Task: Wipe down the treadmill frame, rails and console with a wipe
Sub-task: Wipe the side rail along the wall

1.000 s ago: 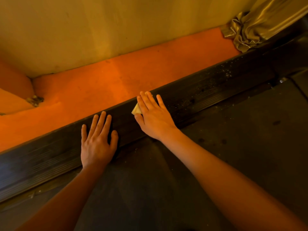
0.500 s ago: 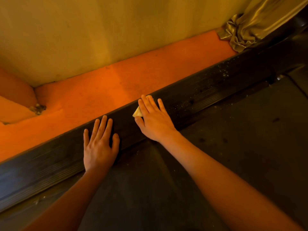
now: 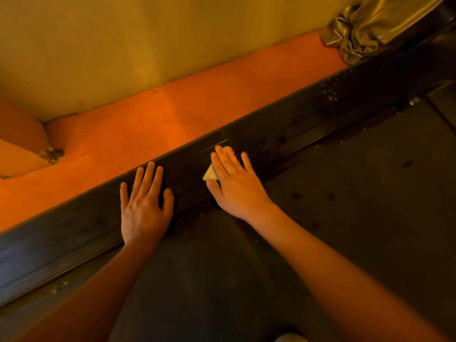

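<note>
Now: right hand [image 3: 237, 186] flat, grip unclosed, straight fingers pinning small pale-yellow folded wipe [image 3: 210, 174] onto long dark ribbed treadmill rail [image 3: 296, 129]. Left hand [image 3: 145, 206] flat on rail, 8 o'clock of wipe, empty. Risk: wipe, seemingly only pinned, slips free; pale grit specks [image 3: 330, 93] at 2 o'clock smear.

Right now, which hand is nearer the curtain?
Right. The right hand presses the wipe on the rail, down-left of the curtain; the left hand lies flat on the rail, farther down-left.
</note>
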Available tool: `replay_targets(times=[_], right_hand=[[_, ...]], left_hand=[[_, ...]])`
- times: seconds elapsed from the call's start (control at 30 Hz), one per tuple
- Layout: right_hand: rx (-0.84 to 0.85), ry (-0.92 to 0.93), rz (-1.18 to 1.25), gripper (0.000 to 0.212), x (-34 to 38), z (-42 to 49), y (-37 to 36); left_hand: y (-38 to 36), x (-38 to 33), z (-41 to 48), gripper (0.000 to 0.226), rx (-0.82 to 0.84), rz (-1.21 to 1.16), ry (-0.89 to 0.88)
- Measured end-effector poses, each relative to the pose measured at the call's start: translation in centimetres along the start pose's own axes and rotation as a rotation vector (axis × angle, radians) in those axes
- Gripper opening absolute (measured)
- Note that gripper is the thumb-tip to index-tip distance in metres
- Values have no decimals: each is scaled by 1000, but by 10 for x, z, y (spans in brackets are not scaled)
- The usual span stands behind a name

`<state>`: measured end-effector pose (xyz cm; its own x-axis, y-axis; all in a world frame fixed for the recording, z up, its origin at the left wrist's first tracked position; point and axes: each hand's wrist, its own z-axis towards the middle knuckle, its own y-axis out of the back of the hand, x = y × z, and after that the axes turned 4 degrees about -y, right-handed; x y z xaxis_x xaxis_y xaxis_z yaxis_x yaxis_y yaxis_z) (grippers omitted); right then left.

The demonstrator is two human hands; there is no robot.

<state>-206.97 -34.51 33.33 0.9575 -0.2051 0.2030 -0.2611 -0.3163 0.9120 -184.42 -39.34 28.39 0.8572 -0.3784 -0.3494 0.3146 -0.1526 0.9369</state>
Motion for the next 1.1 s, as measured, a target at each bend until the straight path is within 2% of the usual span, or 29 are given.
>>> replay_targets(times=[0.17, 0.43, 0.6, 0.77, 1.0, 1.1], right_hand=[[3, 13, -38, 68, 1, 49, 14], [27, -29, 11, 66, -11, -44, -10], [-44, -11, -14, 66, -2, 10, -2], [2, -6, -34, 65, -2, 57, 21], [42, -27, 25, 64, -6, -35, 0], [32, -33, -5, 64, -9, -32, -4]], left_hand=[[1, -1, 1, 63, 0, -6, -11], [-1, -4, 0, 62, -15, 2, -6], [-1, 0, 0, 61, -9, 12, -14], [0, -2, 1, 62, -4, 10, -11], [0, -3, 2, 62, -11, 5, -3], [-1, -2, 1, 61, -12, 18, -5]])
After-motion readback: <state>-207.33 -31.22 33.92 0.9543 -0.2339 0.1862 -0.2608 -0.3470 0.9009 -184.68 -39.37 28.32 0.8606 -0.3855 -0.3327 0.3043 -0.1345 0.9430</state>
